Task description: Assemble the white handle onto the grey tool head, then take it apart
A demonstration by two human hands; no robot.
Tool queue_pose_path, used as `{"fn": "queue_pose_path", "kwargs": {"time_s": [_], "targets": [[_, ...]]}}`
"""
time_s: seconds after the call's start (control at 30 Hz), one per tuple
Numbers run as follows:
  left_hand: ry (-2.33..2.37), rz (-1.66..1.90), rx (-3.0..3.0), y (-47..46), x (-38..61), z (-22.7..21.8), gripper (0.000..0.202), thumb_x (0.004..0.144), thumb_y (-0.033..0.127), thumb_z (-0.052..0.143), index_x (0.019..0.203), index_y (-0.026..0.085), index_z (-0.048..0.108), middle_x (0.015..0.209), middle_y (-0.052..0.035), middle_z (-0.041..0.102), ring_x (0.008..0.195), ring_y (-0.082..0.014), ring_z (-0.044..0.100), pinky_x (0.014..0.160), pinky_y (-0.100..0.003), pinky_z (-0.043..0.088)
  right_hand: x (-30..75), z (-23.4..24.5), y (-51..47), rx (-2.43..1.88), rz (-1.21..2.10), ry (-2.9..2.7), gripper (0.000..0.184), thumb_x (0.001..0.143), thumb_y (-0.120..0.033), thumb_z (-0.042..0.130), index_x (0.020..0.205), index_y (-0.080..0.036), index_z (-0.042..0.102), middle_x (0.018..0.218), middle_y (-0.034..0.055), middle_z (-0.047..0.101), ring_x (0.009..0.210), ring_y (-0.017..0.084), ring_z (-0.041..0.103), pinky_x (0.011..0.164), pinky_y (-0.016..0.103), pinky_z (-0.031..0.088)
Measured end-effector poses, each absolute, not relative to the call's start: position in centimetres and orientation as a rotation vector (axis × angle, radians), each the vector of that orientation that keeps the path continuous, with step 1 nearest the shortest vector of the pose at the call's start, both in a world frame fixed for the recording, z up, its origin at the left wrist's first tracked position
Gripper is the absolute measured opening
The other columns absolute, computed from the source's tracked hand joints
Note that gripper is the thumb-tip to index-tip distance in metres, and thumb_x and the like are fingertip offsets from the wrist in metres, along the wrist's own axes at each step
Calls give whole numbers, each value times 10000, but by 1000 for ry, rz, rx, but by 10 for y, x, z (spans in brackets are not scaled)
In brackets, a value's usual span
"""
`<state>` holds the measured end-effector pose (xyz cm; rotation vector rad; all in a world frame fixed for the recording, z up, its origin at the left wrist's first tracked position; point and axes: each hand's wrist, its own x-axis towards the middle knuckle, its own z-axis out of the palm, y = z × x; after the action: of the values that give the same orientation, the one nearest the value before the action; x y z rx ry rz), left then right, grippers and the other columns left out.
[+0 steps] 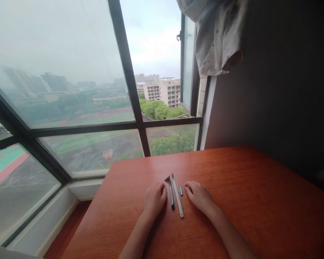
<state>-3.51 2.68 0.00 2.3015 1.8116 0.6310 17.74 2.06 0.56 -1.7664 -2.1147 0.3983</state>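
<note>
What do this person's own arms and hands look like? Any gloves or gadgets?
The bare left hand and bare right hand are human, with no gloves or wristbands showing. The uncovered left forearm and uncovered right forearm show no sleeves, cables or markings.

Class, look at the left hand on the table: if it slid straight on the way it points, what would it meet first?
Most likely the razor, lying just right of the left hand. The fingers curl, so whether it would touch head or handle first is unclear.
</note>
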Motion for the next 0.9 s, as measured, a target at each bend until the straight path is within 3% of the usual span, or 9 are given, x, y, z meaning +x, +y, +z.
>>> {"fn": "queue_pose_path", "kwargs": {"time_s": [0.9], "targets": [[1811, 595, 2274, 24, -33, 7, 211, 892, 245, 426, 748, 202, 574, 811, -45, 647, 762, -177, 571, 668, -255, 343, 177, 5, 21, -1765, 396, -2103, 225, 909, -254, 439, 930, -231, 662, 953, 43, 708, 905, 184, 638, 734, 241, 389]]}}
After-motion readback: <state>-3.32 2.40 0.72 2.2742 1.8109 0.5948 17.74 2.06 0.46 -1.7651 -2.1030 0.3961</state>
